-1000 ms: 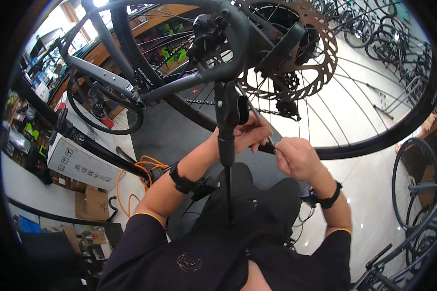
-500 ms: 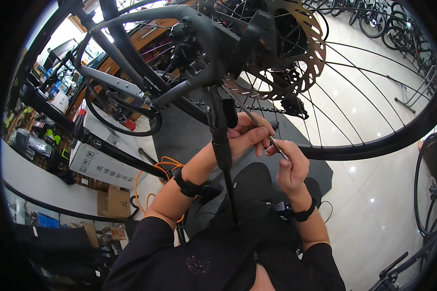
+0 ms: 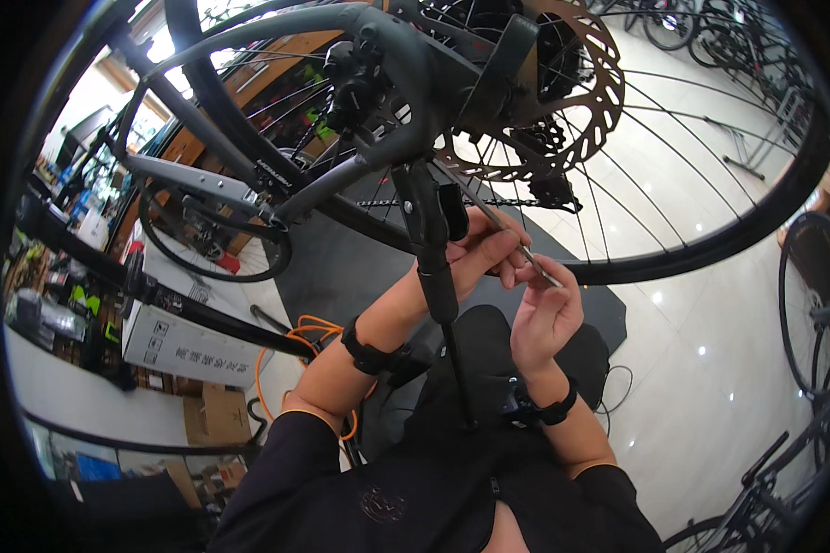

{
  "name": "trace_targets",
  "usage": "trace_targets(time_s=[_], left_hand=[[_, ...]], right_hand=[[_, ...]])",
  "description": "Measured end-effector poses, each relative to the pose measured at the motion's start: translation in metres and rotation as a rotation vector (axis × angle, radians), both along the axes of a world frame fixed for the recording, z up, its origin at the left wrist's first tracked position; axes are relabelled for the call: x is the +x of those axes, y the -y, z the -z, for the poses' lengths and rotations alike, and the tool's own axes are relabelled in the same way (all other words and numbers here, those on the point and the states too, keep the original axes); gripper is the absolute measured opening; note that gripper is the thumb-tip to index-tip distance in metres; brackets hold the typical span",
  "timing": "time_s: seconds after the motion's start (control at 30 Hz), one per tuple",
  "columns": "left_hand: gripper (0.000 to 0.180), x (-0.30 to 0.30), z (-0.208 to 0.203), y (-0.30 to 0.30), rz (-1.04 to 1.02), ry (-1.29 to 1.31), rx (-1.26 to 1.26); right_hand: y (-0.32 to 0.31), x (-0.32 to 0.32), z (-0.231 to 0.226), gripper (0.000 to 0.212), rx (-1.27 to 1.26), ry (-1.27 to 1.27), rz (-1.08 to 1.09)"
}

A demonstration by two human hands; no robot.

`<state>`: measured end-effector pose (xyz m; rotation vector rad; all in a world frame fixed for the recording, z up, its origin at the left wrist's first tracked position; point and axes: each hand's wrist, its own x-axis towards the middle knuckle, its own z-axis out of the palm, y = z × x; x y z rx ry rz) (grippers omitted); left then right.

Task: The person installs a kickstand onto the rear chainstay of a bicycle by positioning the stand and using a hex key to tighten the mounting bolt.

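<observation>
A thin grey metal rod (image 3: 543, 267) slants from beside the top of a black kickstand (image 3: 441, 290) down to my hands. My left hand (image 3: 485, 256) reaches past the kickstand and pinches the rod between thumb and fingers; the kickstand hides part of it. My right hand (image 3: 546, 318) is closed on the rod's lower end, thumb against fingers. Above both hands are the dark grey bike frame (image 3: 341, 170) and a slotted brake rotor (image 3: 609, 101). Where the rod's upper end meets the bike is hard to make out.
The rear wheel's tyre (image 3: 701, 256) curves close beyond my right hand. An orange cable (image 3: 266, 392) lies by my left arm, near a white carton (image 3: 189, 346). Other bikes (image 3: 738, 41) stand at the far right. A dark mat (image 3: 341, 267) covers floor below.
The view has shifted slightly, so the bike sits differently in the picture. Both hands stay on the rod, with my right fingers now nearer its lower end and a little closer to my left.
</observation>
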<state>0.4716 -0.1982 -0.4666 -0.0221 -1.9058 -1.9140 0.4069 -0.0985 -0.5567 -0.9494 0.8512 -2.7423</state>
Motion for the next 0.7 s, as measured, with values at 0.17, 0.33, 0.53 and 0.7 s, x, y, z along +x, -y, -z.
trace_targets(time_s=[0.17, 0.33, 0.53, 0.7], left_hand=[[0.013, -0.005, 0.006, 0.001, -0.012, -0.065, -0.018], [0.011, -0.005, 0.011, 0.005, -0.037, -0.075, -0.096], [0.013, 0.001, 0.003, 0.009, -0.078, -0.033, -0.252], [0.012, -0.002, 0.006, 0.004, -0.088, -0.035, -0.247]], right_hand=[[0.011, 0.006, -0.008, 0.038, -0.001, 0.095, 0.14], [0.001, 0.006, -0.024, 0.036, 0.014, 0.358, -0.136], [-0.018, -0.019, -0.051, 0.037, 0.161, 0.763, -0.783], [-0.032, -0.044, -0.048, 0.035, 0.291, 0.668, -1.049]])
